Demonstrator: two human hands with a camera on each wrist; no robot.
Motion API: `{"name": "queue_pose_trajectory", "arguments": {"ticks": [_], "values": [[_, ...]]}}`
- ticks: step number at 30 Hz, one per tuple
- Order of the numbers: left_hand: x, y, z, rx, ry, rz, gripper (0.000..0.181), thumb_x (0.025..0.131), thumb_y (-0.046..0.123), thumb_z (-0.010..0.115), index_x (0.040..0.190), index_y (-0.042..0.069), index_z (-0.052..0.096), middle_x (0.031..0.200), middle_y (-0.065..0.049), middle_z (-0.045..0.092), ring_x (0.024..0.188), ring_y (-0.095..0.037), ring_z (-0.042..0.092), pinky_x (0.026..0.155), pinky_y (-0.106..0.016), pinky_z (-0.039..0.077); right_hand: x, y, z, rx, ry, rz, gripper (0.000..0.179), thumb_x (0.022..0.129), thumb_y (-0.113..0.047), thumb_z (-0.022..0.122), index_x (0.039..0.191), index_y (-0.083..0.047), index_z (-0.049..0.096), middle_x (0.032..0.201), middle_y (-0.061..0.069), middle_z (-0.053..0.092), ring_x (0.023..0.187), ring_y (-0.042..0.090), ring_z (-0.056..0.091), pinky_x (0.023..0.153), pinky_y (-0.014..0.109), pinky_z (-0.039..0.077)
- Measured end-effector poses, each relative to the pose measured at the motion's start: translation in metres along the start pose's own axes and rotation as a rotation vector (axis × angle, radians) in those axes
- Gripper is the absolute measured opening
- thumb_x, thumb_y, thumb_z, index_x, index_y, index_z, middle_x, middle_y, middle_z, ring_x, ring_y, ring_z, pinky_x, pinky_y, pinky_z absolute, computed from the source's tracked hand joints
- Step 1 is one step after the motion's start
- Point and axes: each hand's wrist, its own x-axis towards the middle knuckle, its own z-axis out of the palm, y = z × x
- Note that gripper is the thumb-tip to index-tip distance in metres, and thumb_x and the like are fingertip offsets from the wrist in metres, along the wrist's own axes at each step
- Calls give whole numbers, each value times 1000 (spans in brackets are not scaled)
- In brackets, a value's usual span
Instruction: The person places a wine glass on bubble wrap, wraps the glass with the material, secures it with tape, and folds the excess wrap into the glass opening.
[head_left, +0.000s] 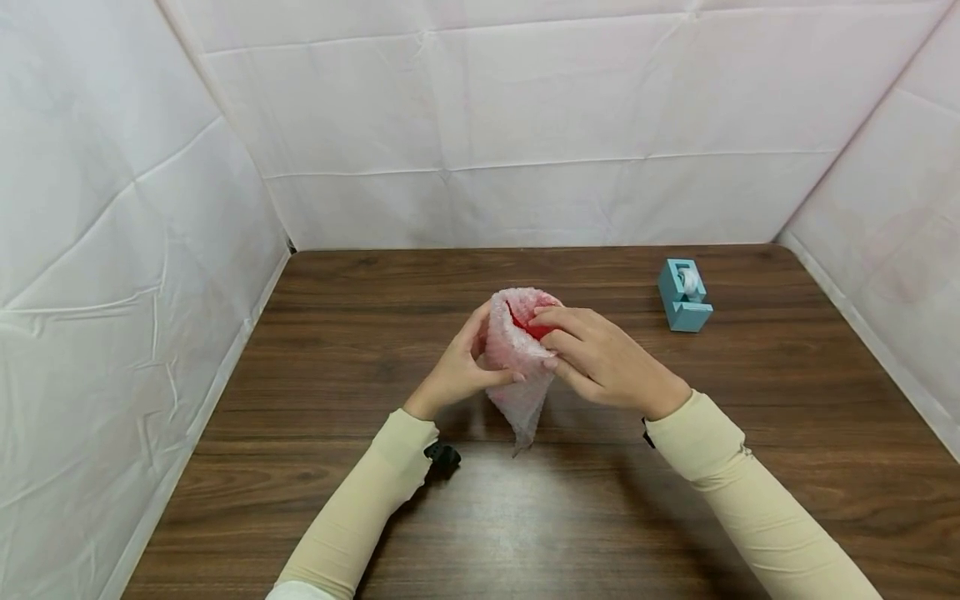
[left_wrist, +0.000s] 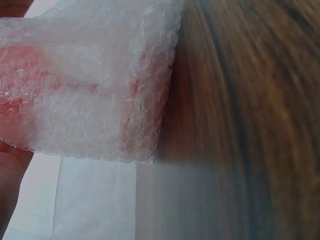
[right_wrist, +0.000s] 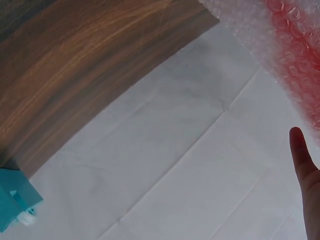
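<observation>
A sheet of bubble wrap (head_left: 517, 367) stands rolled round a red object (head_left: 528, 323), which shows through the open top. The object's kind is hidden by the wrap. On the left side my left hand (head_left: 459, 368) holds the bundle, thumb across its front and fingers behind. At the upper rim my right hand (head_left: 603, 354) pinches the wrap's edge, fingertips in the opening and thumb outside. In the left wrist view the bubble wrap (left_wrist: 95, 95) appears close up with red showing through. Part of the same bubble wrap (right_wrist: 295, 55) fills a corner of the right wrist view.
A light blue tape dispenser (head_left: 684, 296) with a clear roll stands at the back right of the dark wooden table (head_left: 337, 350). White cloth walls (head_left: 525, 125) enclose the table at the back and both sides.
</observation>
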Motion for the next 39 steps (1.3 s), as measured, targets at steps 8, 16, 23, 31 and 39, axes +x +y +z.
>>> {"name": "queue_pose_trajectory", "arguments": {"ticks": [8,16,23,31,39], "values": [[-1,0,0,-5,-23,14,100,75,-6,77,154,14,18,143,-17,40,116,-19,51,93,-25,47,0,-1,-2,-102,-57,-10,44,103,-40,32,107,-7,62,110,8,62,104,24,57,93,40,47],[0,-2,-1,-6,-13,15,100,73,-6,78,152,9,18,144,-19,39,117,-25,51,93,-28,48,-5,-3,8,97,145,114,53,98,-45,45,127,-2,53,137,15,49,126,29,47,106,38,38],[-2,-2,0,-6,12,33,95,75,2,80,150,11,23,137,-21,44,115,-25,53,92,-29,50,-8,-11,15,489,117,439,92,89,-32,69,156,-14,8,161,7,13,147,26,18,113,54,27],[-2,1,4,-9,2,53,95,74,-4,78,149,11,23,141,-17,40,121,-25,49,99,-33,46,-8,-16,33,844,184,603,116,79,-22,80,153,-34,-8,162,1,12,145,24,22,109,56,30],[0,1,6,223,87,205,99,67,-3,84,147,11,28,144,-14,32,131,-24,35,104,-49,39,-6,-20,36,867,249,667,112,74,-18,84,155,-27,6,157,7,23,139,25,32,111,44,32]]}}
